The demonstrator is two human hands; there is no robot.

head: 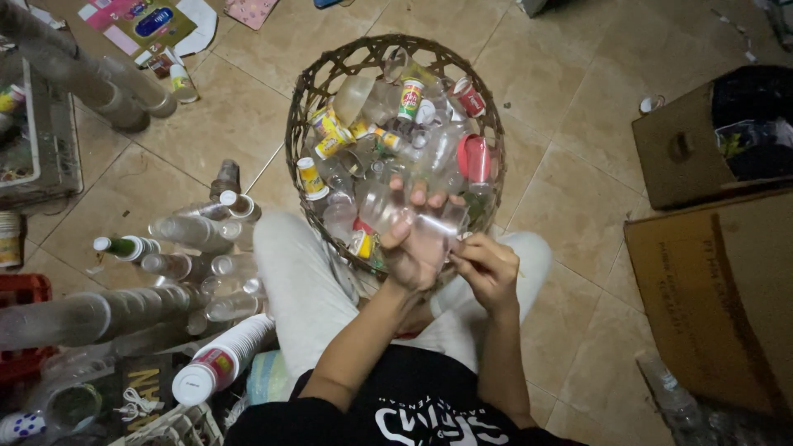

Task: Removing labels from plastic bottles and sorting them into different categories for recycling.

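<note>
Seated person on tiled floor, both hands working a clear plastic cup over a woven basket.

Left hand [410, 248] raised, palm toward the camera, fingers curled round a clear plastic cup [429, 221] held just above the near rim of the woven basket [301, 107]. Right hand [487, 268] just beside it, fingertips pinched together at the cup's right end; whether they grip a lid film or the rim cannot be told, blurred. Basket sits between the knees on the tiled floor [570, 107], filled with mixed clear and printed cups. Nested cup stacks [178, 264] lie on the floor at the person's left, one white stack [223, 363] closest to the thigh. Cardboard boxes [719, 289] stand along the floor's right edge, well apart from the hands.
</note>
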